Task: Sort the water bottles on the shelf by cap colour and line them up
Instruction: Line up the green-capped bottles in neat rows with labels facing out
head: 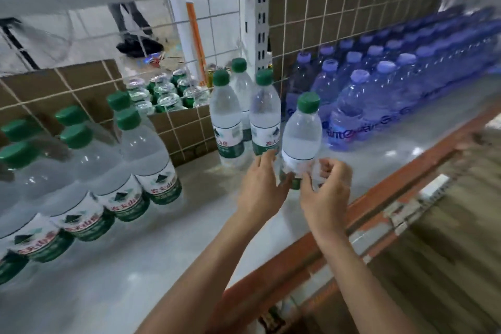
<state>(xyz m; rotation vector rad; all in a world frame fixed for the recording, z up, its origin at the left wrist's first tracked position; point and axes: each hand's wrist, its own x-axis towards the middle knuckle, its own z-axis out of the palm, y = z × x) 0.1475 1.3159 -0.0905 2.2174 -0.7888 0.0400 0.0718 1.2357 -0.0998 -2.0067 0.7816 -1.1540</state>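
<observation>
- Step in hand (judged): place the held green-capped bottle (302,141) with the green group and line it up.
- Hand state: the left hand (260,190) clasps the bottle's lower left side, fingers up along the wall and thumb across the front. The right hand (326,190) pinches the lower right side with curled fingers. Both hands are clamped low on the one bottle, close together.
- Bottle position: it is near-centre on the shelf (162,252), roughly upright, directly between the hands. The hands hide its base, so contact with the shelf cannot be confirmed.
- Neighbours: three standing green-capped bottles (264,116) are just beyond it, to the far left. The rows of blue-capped bottles (379,89) are to its right. The rows of green-capped bottles (143,149) stand well apart at the left.
- Procedure: keep the grip low and the bottle vertical. Move it left and far, away from the blue rows.
- Procedure: set the base flat beside the nearest standing bottle, in line with it.
- Caution: the standing bottles are tall and narrow and are likely to tip if knocked. Release one hand at a time.
- Caution: keep clear of the orange front rail (379,198) at the near edge.
</observation>
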